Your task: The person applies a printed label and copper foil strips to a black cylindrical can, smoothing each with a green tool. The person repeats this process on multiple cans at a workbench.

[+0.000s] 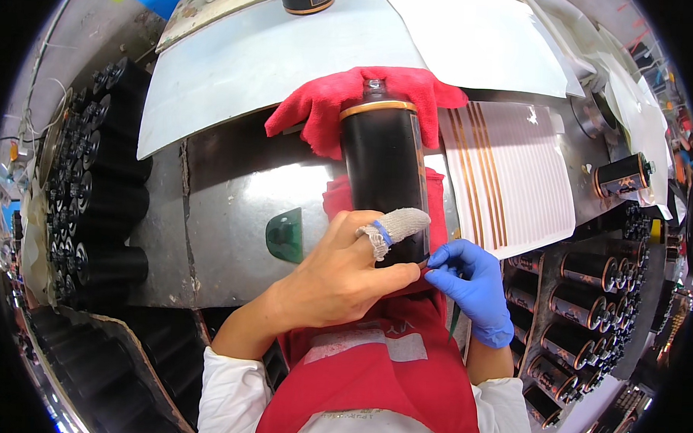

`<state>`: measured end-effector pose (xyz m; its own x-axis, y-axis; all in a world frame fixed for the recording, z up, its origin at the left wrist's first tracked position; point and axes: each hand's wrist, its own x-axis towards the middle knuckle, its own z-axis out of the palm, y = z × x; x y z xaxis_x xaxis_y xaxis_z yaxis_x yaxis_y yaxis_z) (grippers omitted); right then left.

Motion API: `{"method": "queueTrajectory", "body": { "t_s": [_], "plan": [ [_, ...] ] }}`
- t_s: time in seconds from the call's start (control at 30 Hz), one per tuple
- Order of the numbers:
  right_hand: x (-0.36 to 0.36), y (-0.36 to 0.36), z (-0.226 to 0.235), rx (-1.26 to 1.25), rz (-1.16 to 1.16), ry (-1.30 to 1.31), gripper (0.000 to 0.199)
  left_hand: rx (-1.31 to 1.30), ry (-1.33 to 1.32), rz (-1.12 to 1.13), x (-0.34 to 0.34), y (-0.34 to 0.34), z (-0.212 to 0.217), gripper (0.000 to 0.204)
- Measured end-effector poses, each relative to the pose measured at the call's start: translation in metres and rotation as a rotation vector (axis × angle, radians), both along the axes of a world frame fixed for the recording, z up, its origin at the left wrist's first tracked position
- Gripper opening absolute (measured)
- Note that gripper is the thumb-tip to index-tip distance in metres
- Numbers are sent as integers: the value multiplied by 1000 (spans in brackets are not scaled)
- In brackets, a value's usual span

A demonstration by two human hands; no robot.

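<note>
A black bottle (383,160) with a gold band around its shoulder lies in front of me, neck pointing away, on a red cloth (316,112). My left hand (341,270) is bare except for a knitted finger sleeve (403,224) tied with a blue band. It grips the bottle's near end, the sleeved finger across the body and the thumb at the lower edge. In a blue glove, my right hand (470,286) pinches at the bottle's near right edge, close to the left thumb. Whatever lies between its fingertips is too small to make out.
A green translucent scraper (285,236) lies on the metal table (232,212) to the left. A sheet with gold strips (516,177) is at the right. Racked black bottles (110,201) flank the left, decorated ones (580,305) the right. White paper (475,41) covers the far side.
</note>
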<state>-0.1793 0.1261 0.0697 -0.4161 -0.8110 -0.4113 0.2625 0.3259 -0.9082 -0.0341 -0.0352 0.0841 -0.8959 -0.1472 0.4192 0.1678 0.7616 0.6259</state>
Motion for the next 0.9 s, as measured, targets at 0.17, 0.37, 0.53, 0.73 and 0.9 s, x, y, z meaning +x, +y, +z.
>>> {"method": "queueTrajectory", "body": {
  "t_s": [0.17, 0.37, 0.53, 0.73, 0.9],
  "plan": [
    [2, 0, -1, 1, -12, 38, 18, 90, 7, -50, 1, -4, -1, 23],
    [16, -4, 2, 20, -9, 263, 21, 195, -2, 34, 4, -4, -9, 56],
    [27, -13, 9, -11, 5, 460, 27, 230, 36, 101, 9, -4, -18, 64],
    [29, -14, 27, -100, 165, 735, 30, 383, 52, 158, 20, -3, -31, 74],
    [33, -16, 26, -31, 88, 623, 16, 469, 90, 196, 22, 1, -41, 68]
  ]
}}
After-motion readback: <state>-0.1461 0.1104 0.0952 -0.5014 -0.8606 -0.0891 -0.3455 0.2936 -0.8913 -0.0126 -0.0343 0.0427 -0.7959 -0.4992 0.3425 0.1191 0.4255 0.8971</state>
